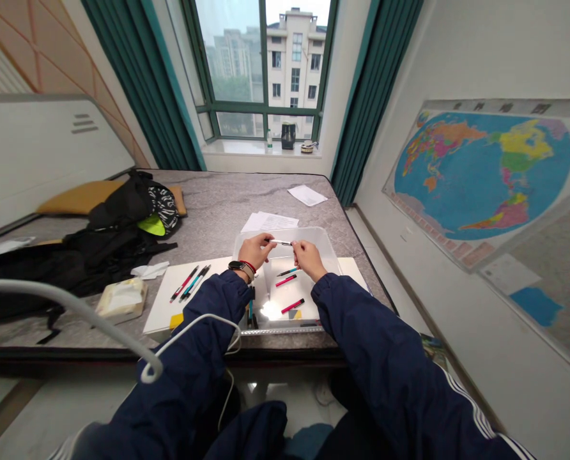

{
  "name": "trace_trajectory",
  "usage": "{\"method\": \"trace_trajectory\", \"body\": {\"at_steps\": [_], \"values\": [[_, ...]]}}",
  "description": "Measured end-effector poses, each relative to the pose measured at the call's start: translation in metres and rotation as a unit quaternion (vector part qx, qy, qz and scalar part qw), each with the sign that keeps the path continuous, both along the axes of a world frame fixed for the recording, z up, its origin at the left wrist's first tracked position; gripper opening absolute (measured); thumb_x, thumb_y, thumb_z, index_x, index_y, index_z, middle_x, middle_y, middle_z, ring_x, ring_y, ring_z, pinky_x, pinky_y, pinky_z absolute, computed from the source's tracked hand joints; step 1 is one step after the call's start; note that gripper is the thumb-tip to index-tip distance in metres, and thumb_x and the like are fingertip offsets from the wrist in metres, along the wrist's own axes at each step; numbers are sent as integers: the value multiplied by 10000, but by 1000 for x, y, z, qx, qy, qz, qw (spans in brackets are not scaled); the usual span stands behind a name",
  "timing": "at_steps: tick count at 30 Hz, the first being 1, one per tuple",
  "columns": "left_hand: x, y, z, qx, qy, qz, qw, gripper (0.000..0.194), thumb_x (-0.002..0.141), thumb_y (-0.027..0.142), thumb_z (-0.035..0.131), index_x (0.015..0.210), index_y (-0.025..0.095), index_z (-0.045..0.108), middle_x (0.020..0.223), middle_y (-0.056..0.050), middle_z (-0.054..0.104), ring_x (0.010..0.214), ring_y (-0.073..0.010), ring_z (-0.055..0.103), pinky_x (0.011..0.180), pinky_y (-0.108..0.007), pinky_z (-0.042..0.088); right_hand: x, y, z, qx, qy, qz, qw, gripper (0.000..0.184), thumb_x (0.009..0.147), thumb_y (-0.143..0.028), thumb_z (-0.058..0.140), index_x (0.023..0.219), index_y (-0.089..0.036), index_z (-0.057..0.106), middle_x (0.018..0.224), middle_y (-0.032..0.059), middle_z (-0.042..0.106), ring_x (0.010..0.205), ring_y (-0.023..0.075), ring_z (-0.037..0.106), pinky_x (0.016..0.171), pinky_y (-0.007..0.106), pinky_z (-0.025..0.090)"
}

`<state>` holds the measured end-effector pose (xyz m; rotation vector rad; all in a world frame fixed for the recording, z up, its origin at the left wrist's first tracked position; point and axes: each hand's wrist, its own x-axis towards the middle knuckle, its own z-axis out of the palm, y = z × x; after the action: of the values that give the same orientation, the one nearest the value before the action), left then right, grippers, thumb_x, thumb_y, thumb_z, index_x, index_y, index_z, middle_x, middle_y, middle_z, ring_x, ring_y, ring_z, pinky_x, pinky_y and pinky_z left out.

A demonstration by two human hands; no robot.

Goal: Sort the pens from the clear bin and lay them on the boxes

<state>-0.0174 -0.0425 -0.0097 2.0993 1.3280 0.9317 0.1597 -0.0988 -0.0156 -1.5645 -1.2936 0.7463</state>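
Note:
My left hand [256, 250] and my right hand [308, 257] are both closed, pinching opposite ends of a thin white-and-black pen [281, 242]. They hold it level above a clear plastic box [331, 246]. Inside the box lie a teal pen piece [288, 272], a pink pen piece [285, 280] and another pink pen piece [293, 306], apart from each other. Dark pen parts [252, 308] lie at the box's left side, partly hidden by my left sleeve. To the left, a pink pen [184, 284] and a teal pen [192, 285] rest on a white board [164, 305].
A tissue pack [122, 299] and a black backpack [117, 236] occupy the bed's left side. Paper sheets [270, 221] lie behind the box. A white cable [203, 317] loops over my left forearm, and a grey curved tube [74, 303] crosses the lower left.

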Motion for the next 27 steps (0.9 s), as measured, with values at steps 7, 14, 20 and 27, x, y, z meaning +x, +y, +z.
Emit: {"method": "trace_trajectory", "body": {"at_steps": [7,14,20,27], "values": [[-6,-11,3,17,-21,10,1000,299,887,432,583,1074,225,689,967,-22,755,476,-94,615,609,-235,510,-2,-8,-4,40,-48,3,998,514,923,-586,377,573,-215,442,451,-27,458,485,133,523,472,217,391],[-6,-20,4,-1,0,6,1000,305,887,457,582,1075,243,690,990,-15,753,475,-99,608,569,-240,500,-6,-19,4,37,11,-13,999,355,912,-532,452,739,-223,471,540,-43,546,421,110,509,423,200,390],[-6,-18,3,21,2,4,1000,279,896,433,592,1080,248,694,974,-10,758,508,-98,622,697,-254,518,-3,-19,12,44,-84,-18,995,536,937,-589,366,569,-211,459,436,-17,483,467,135,528,488,221,402],[-6,-16,2,35,18,24,999,259,879,413,629,1067,257,715,952,-15,759,769,-164,696,738,-255,506,-4,-17,5,24,-44,1,999,426,936,-546,415,705,-208,532,510,-28,557,429,124,513,485,228,404]]}}
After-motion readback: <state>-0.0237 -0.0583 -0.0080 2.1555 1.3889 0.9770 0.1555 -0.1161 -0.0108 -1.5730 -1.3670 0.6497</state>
